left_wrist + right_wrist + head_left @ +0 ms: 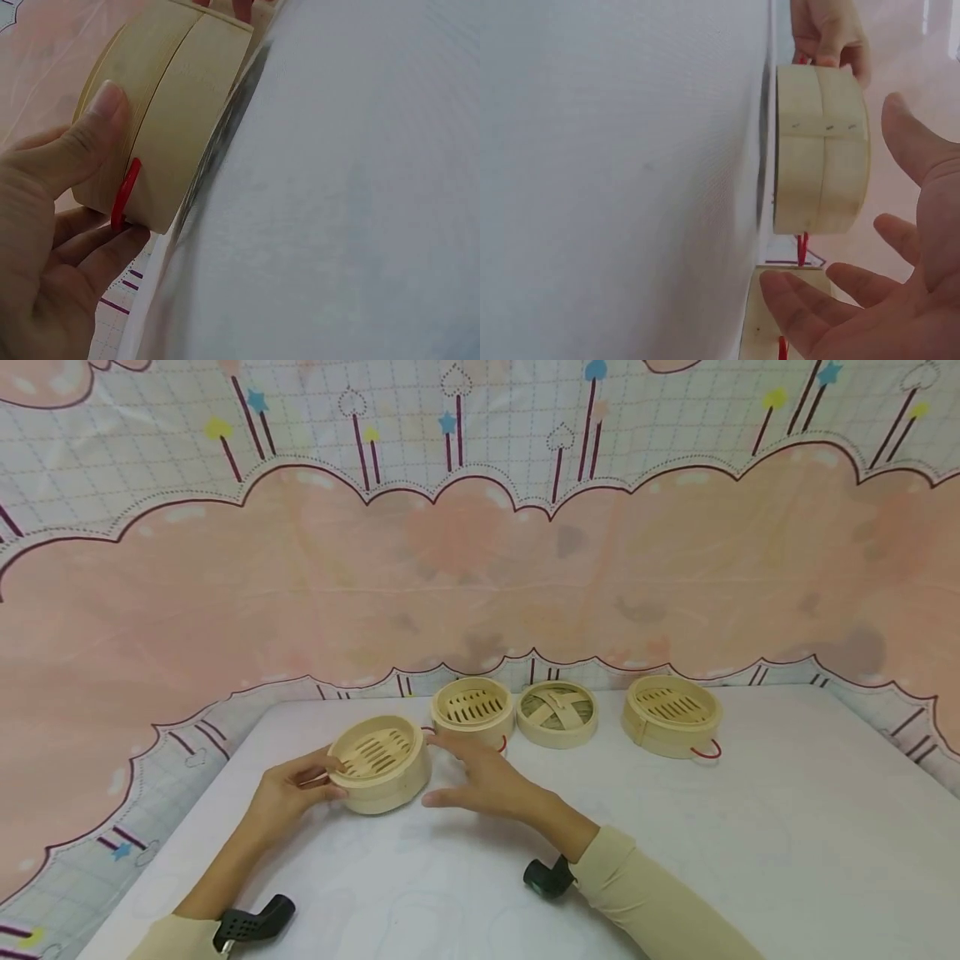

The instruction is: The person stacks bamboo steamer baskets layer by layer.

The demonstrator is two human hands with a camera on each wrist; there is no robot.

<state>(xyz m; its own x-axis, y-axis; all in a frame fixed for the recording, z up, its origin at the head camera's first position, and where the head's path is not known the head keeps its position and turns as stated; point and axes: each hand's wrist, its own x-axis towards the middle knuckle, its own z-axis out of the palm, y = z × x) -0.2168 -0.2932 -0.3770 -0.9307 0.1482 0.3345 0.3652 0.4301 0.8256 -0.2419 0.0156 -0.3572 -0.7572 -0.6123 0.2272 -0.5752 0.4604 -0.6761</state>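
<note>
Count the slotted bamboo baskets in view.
3: front basket, gripped by the left hand; middle basket, beyond the right hand; rightmost basket, right of the woven lid.

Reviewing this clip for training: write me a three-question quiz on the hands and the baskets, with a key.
1. Which hand grips a steamer basket?
2. True or false: a lid with crossed strips sits between the left back basket and the right back basket.
3. The loop on the right back basket is:
A. green
B. red
C. black

Key:
1. The left hand; the right hand has its fingers spread and grips nothing.
2. True.
3. B.
</note>
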